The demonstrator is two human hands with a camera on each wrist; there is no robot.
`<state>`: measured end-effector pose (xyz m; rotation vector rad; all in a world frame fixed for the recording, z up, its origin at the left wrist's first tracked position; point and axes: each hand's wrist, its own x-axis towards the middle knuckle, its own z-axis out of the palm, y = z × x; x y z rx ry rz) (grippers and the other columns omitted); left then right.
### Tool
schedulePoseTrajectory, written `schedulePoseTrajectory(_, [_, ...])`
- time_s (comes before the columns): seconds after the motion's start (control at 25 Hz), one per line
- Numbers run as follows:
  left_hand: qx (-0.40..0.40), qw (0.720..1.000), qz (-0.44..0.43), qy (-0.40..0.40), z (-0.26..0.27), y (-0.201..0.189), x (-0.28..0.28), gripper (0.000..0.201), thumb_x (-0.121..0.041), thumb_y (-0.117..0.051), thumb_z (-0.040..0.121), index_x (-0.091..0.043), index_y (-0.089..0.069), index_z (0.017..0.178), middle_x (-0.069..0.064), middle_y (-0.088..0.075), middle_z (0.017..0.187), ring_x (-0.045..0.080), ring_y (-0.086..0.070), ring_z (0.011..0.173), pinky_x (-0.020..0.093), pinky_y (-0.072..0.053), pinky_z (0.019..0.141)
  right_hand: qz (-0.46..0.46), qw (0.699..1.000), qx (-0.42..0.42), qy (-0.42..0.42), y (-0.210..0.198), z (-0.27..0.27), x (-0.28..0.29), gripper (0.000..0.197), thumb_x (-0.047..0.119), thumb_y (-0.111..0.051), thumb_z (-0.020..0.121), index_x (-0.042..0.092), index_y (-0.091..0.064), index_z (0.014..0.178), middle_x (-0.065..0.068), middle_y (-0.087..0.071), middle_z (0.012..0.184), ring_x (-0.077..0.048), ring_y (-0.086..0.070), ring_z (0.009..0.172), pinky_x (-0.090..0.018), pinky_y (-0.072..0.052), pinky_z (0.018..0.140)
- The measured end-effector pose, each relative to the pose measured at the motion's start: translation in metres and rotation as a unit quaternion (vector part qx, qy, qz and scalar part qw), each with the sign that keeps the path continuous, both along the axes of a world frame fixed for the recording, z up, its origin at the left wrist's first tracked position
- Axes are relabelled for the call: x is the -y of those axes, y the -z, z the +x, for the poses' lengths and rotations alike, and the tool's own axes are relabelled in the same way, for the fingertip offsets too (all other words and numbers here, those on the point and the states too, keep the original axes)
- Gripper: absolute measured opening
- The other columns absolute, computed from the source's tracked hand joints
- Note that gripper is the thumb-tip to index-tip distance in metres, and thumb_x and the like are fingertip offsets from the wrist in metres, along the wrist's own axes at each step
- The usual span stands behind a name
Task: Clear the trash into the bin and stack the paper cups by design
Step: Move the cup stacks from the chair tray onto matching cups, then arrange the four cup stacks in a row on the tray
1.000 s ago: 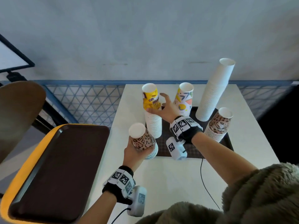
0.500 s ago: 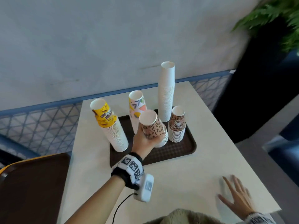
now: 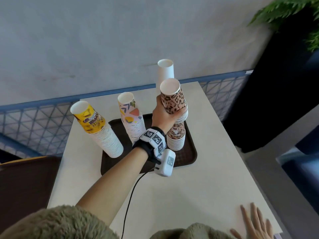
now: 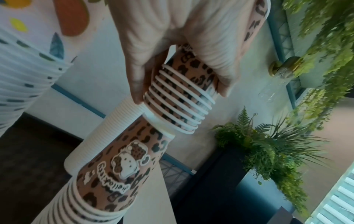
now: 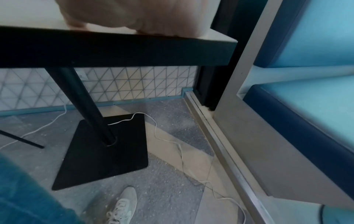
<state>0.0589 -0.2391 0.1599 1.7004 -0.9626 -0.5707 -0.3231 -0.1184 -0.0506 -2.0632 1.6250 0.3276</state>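
My left hand [image 3: 164, 113] grips a short stack of leopard-print cups [image 3: 173, 100] by its side, fingers curled round it. That stack sits upright right on top of the matching leopard stack [image 3: 176, 138] standing on the brown tray [image 3: 189, 158]. In the left wrist view the held stack's bottom [image 4: 182, 98] meets the rim of the lower stack [image 4: 122, 166]. A yellow stack [image 3: 96, 128], a colourful-shapes stack [image 3: 131, 118] and a tall white stack [image 3: 165, 71] stand nearby. My right hand [image 3: 253, 223] lies flat on the table's near right corner, holding nothing.
The white table [image 3: 198, 195] has a blue mesh rail [image 3: 34, 121] behind it and a wall. A second brown tray [image 3: 25, 187] sits at the left. A dark planter [image 3: 276, 100] with ferns stands at the right. Below are the table's black foot [image 5: 99, 151] and a loose cable [image 5: 172, 141].
My left hand carried the leopard cups from the tray's front left up and right onto the leopard stack. My right hand left the yellow stack and came down flat near the table's front right.
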Motion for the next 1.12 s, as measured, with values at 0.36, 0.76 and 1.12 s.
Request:
schedulePoseTrajectory(0.36, [-0.004, 0.994, 0.108, 0.009, 0.003, 0.039, -0.03, 0.071, -0.03, -0.07, 0.076, -0.016, -0.031, 0.134, 0.007, -0.055, 0.114, 0.022, -0.054, 0.112, 0.035, -0.044, 0.099, -0.029, 0.998, 0.047, 0.019, -0.007, 0.01, 0.003, 0.081, 0.085, -0.011, 0.069, 0.038, -0.024, 0.134, -0.017, -0.033, 0.148, -0.035, -0.036, 0.122, -0.058, -0.028, 0.098])
schedulePoseTrajectory(0.76, [0.1, 0.993, 0.065, -0.001, 0.063, 0.035, -0.119, 0.012, -0.009, -0.063, 0.08, -0.01, -0.064, 0.091, 0.002, -0.067, 0.085, -0.002, -0.059, 0.069, 0.0, -0.043, 0.065, -0.05, 0.962, 0.127, 0.237, -0.026, 0.048, 0.016, 0.088, 0.061, -0.042, 0.046, 0.002, -0.065, 0.107, -0.034, -0.053, 0.121, -0.047, -0.054, 0.112, -0.059, -0.042, 0.096])
schedulePoseTrajectory(1.12, [0.337, 0.935, -0.028, -0.104, 0.159, -0.061, -0.14, 0.036, -0.021, -0.057, 0.073, -0.008, -0.059, 0.107, 0.015, -0.061, 0.113, 0.032, -0.053, 0.106, 0.034, -0.036, 0.093, -0.159, 0.886, 0.406, 0.16, -0.132, 0.168, 0.103, 0.061, 0.01, -0.073, 0.074, 0.011, -0.043, 0.126, -0.011, -0.057, 0.109, -0.02, -0.054, 0.097, -0.009, -0.043, 0.074])
